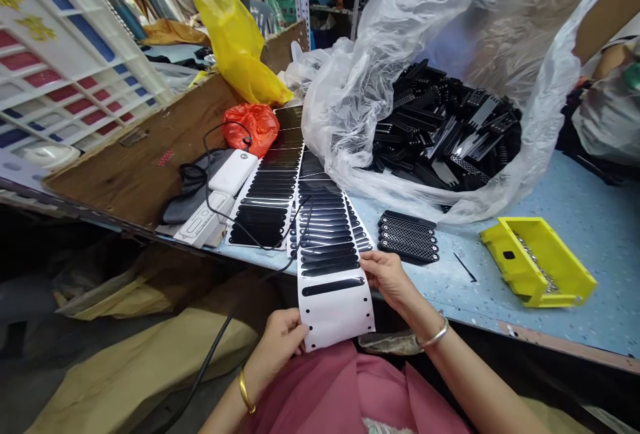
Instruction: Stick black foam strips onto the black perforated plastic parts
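Note:
A long white backing strip (334, 307) carrying several black oval stickers hangs over the table's front edge toward my lap. My left hand (281, 344) pinches the strip's lower left edge, fingers closed on it. My right hand (389, 276) grips the strip's right edge near the lowest black sticker (333, 285). More strips of black stickers (270, 201) lie fanned out behind on the table. A small stack of black mesh plastic parts (409, 237) sits just right of my right hand.
A big clear plastic bag (350, 101) holds a heap of black plastic parts (445, 131). A yellow tray (539, 259) lies at the right on the blue table (575, 207). White power banks (233, 173) with a black cable, an orange bag (253, 126) and a yellow bag (235, 41) sit left.

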The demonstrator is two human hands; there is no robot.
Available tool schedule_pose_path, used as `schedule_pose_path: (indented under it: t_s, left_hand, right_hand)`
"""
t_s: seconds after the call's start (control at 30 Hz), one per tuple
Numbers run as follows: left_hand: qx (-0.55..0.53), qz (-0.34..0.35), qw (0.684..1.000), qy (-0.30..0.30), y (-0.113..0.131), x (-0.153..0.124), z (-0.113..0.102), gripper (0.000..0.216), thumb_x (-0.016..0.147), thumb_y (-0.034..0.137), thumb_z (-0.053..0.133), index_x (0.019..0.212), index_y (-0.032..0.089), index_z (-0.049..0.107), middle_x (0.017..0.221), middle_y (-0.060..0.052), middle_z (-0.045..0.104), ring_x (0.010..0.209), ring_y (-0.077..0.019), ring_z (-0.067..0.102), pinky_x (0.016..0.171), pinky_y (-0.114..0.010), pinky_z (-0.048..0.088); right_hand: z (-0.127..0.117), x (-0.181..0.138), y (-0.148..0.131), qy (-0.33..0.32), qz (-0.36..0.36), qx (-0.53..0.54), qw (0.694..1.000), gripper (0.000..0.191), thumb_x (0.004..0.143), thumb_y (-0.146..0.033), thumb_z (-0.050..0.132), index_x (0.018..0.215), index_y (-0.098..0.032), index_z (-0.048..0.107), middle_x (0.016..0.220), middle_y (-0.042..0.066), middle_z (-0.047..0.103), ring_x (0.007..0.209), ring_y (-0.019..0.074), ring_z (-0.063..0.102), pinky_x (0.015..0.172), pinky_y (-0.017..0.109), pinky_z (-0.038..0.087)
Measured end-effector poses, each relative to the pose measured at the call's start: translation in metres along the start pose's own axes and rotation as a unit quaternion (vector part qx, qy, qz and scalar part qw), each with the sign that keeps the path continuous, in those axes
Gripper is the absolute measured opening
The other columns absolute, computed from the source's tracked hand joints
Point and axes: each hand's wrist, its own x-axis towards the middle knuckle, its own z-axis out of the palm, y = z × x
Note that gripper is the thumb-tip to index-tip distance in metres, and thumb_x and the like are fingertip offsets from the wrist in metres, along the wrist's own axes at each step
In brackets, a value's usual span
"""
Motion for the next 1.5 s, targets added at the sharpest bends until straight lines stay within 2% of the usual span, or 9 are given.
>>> schedule_pose_path:
  t_s: [0.13, 0.33, 0.5, 0.77, 0.93, 1.07, 1.33, 1.43, 1.5]
  left_hand:
    - [0.184, 0.115, 0.964, 0.152, 0.011, -0.004, -0.009, 0.04, 0.067, 0.041, 0.067, 0.046, 0.02, 0.041, 0.042, 0.004, 0.037, 0.044, -0.0089, 0.032, 0.047, -0.023, 0.021]
    - [0.182, 0.256, 0.946, 0.084, 0.064, 0.029, 0.028, 0.018, 0.081, 0.03, 0.056, 0.067, 0.02, 0.054, 0.054, 0.003, 0.051, 0.05, -0.0111, 0.047, 0.053, -0.023, 0.034]
    - [0.246, 0.279, 0.926, 0.061, 0.083, 0.075, 0.045, 0.007, 0.077, 0.025, 0.061, 0.074, 0.02, 0.056, 0.053, 0.004, 0.052, 0.051, -0.0119, 0.046, 0.056, -0.025, 0.033]
    - [0.249, 0.281, 0.925, 0.056, 0.099, 0.09, 0.042, 0.027, 0.08, 0.04, 0.065, 0.066, 0.02, 0.052, 0.055, 0.004, 0.051, 0.052, -0.0113, 0.046, 0.054, -0.024, 0.031]
    - [0.326, 0.311, 0.891, 0.06, 0.107, 0.098, 0.036, 0.031, 0.086, 0.039, 0.06, 0.064, 0.02, 0.051, 0.055, 0.002, 0.052, 0.053, -0.0124, 0.047, 0.055, -0.025, 0.031]
    - [0.437, 0.321, 0.839, 0.04, 0.117, 0.097, 0.032, 0.022, 0.092, 0.032, 0.052, 0.074, 0.02, 0.056, 0.065, -0.004, 0.061, 0.06, -0.0178, 0.058, 0.057, -0.027, 0.033]
    - [0.58, 0.285, 0.761, 0.059, 0.135, 0.087, 0.037, 0.018, 0.087, 0.019, 0.048, 0.088, 0.011, 0.065, 0.078, -0.017, 0.069, 0.074, -0.0302, 0.068, 0.062, -0.034, 0.043]
    - [0.563, 0.308, 0.763, 0.075, 0.134, 0.092, 0.035, 0.015, 0.084, 0.019, 0.05, 0.081, 0.013, 0.064, 0.072, -0.013, 0.067, 0.069, -0.0279, 0.067, 0.06, -0.033, 0.042]
    - [0.513, 0.331, 0.786, 0.097, 0.133, 0.095, 0.029, 0.015, 0.082, 0.017, 0.05, 0.071, 0.016, 0.059, 0.061, -0.007, 0.062, 0.06, -0.0226, 0.063, 0.056, -0.03, 0.039]
  right_hand:
    - [0.002, 0.006, 0.001, 0.031, -0.044, -0.028, 0.998, 0.029, 0.052, -0.032, 0.086, 0.065, -0.014, 0.068, 0.05, -0.002, 0.061, 0.042, 0.0096, 0.052, 0.041, 0.021, 0.039]
    - [0.01, 0.003, -0.004, 0.002, -0.028, 0.012, 1.0, 0.032, 0.041, -0.024, 0.089, 0.065, -0.014, 0.07, 0.053, -0.001, 0.062, 0.045, 0.0103, 0.052, 0.047, 0.024, 0.043]
    - [0.013, 0.007, -0.005, 0.015, -0.078, 0.02, 0.997, 0.02, 0.046, -0.019, 0.084, 0.058, -0.014, 0.07, 0.049, -0.003, 0.056, 0.046, 0.0072, 0.044, 0.047, 0.022, 0.033]
    - [0.021, 0.016, -0.014, 0.001, -0.124, 0.001, 0.992, 0.007, 0.05, -0.015, 0.073, 0.057, -0.015, 0.074, 0.051, -0.002, 0.06, 0.051, 0.0099, 0.047, 0.052, 0.024, 0.035]
    - [0.024, 0.018, -0.019, -0.01, -0.134, 0.011, 0.991, 0.011, 0.05, -0.013, 0.07, 0.059, -0.016, 0.076, 0.055, 0.0, 0.064, 0.054, 0.0108, 0.05, 0.055, 0.024, 0.037]
    - [0.027, 0.022, -0.02, -0.004, -0.148, 0.004, 0.989, 0.008, 0.052, -0.016, 0.072, 0.06, -0.017, 0.076, 0.057, 0.0, 0.066, 0.055, 0.0114, 0.051, 0.055, 0.025, 0.038]
    - [0.038, 0.027, -0.02, 0.006, -0.182, -0.041, 0.982, 0.004, 0.057, -0.019, 0.071, 0.059, -0.017, 0.075, 0.057, 0.0, 0.066, 0.057, 0.0136, 0.054, 0.058, 0.027, 0.042]
    - [0.04, 0.029, -0.02, 0.011, -0.194, -0.047, 0.98, 0.005, 0.058, -0.02, 0.071, 0.059, -0.017, 0.074, 0.059, 0.001, 0.068, 0.058, 0.0141, 0.056, 0.058, 0.027, 0.044]
    - [0.041, 0.032, -0.02, 0.016, -0.196, -0.036, 0.98, 0.007, 0.057, -0.02, 0.072, 0.061, -0.016, 0.074, 0.061, 0.002, 0.069, 0.057, 0.0135, 0.056, 0.057, 0.026, 0.044]
